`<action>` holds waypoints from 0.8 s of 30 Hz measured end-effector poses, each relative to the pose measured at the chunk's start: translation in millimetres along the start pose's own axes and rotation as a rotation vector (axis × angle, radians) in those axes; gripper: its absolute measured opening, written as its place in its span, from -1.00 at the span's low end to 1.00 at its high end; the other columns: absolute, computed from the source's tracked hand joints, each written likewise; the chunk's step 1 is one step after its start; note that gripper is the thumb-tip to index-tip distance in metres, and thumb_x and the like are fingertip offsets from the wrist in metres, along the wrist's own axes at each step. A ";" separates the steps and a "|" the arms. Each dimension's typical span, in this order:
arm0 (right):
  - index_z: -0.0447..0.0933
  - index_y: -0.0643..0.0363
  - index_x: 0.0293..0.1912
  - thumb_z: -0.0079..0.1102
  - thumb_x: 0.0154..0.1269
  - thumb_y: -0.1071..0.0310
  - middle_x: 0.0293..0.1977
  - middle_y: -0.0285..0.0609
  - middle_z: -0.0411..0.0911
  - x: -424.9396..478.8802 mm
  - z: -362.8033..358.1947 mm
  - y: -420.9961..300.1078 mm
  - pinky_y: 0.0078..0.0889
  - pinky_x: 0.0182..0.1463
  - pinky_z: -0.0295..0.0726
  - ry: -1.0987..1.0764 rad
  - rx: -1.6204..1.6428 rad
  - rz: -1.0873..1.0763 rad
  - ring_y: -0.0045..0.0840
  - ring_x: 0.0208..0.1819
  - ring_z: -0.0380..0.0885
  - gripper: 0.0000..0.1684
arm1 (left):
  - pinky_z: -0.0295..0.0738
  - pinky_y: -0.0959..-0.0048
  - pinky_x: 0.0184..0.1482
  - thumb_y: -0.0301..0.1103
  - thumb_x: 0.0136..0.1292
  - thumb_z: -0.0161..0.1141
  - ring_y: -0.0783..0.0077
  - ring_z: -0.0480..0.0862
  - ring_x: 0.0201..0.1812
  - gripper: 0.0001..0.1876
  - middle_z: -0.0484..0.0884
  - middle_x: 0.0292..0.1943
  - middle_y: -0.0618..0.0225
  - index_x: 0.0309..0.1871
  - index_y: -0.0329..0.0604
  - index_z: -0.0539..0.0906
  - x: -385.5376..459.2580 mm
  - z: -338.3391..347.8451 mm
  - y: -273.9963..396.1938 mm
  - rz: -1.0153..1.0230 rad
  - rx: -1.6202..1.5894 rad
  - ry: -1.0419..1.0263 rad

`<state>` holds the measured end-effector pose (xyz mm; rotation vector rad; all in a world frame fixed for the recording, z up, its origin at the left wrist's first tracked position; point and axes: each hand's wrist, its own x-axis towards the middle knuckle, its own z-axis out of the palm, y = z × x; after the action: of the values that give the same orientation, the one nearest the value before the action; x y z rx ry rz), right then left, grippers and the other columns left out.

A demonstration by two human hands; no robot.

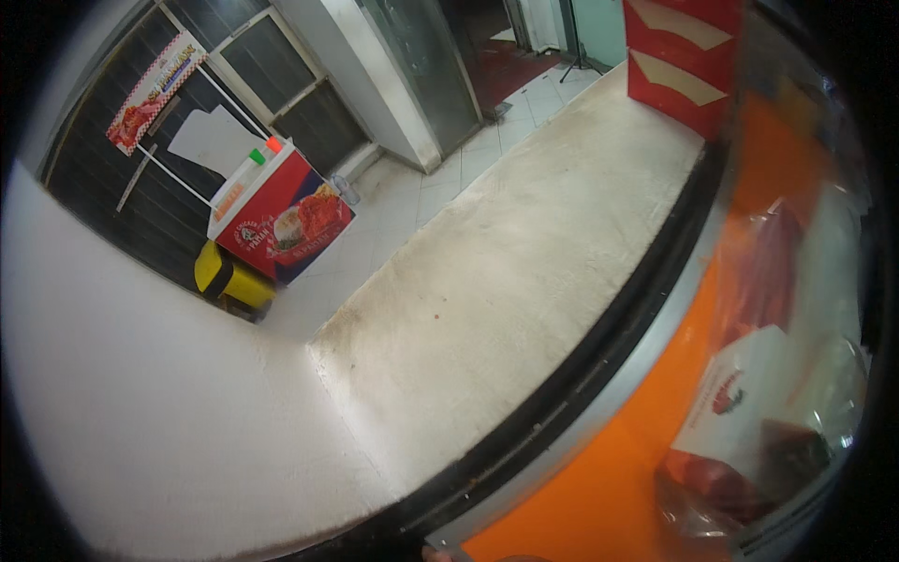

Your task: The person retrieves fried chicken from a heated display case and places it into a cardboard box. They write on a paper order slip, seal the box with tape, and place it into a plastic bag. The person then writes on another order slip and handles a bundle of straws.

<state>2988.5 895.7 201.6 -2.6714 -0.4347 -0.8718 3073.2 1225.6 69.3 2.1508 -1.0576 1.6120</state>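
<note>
Only a fingertip and a sliver of skin show at the bottom rim; they seem to belong to my left hand [438, 556]. That fingertip lies at the metal-edged corner of an orange panel [597, 485]. How the rest of the hand is posed is hidden below the picture. My right hand is out of view. Over the panel's right part lies a clear plastic bag [702, 516], somewhat blurred. Inside it are a white printed paper wrapper [730, 393] and reddish and dark contents that I cannot make out.
Beyond a black rail [583, 372] stretches a pale ledge [491, 274], with a red box [678, 77] at its far end. A white wall [154, 407] rises left. Further off stand a food stall [281, 218], a yellow bin [235, 277] and a tripod [577, 60].
</note>
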 end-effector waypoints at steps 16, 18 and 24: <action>0.23 0.11 0.09 0.17 -0.01 0.18 -0.02 0.00 0.36 41.0 53.1 25.8 0.00 -0.02 0.31 -0.060 0.044 0.053 -0.20 -0.05 0.39 -0.35 | 0.19 0.12 0.06 -0.12 0.21 -0.13 0.22 0.34 -0.02 -0.66 0.30 -0.08 0.15 -0.05 -0.10 0.26 -5.3 -3.9 -3.9 -0.026 -0.005 -0.057; 0.23 0.11 0.09 0.18 -0.02 0.18 -0.02 -0.01 0.36 42.8 55.6 27.5 -0.01 -0.02 0.32 -0.054 0.053 0.052 -0.20 -0.05 0.39 -0.34 | 0.18 0.12 0.07 -0.12 0.21 -0.13 0.22 0.34 -0.02 -0.66 0.30 -0.08 0.15 -0.05 -0.10 0.26 -4.8 -3.7 -5.4 -0.017 -0.010 -0.065; 0.23 0.13 0.08 0.21 -0.05 0.17 -0.03 -0.01 0.36 48.0 56.9 35.0 -0.05 -0.02 0.32 -0.030 0.085 0.056 -0.22 -0.05 0.39 -0.32 | 0.18 0.12 0.07 -0.12 0.21 -0.14 0.23 0.34 -0.01 -0.67 0.30 -0.08 0.16 -0.05 -0.10 0.25 -2.5 -3.5 -4.3 0.002 -0.020 -0.085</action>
<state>3068.0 893.9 180.5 -2.6091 -0.3923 -0.7797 3073.3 1231.7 69.2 2.2241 -1.0955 1.5157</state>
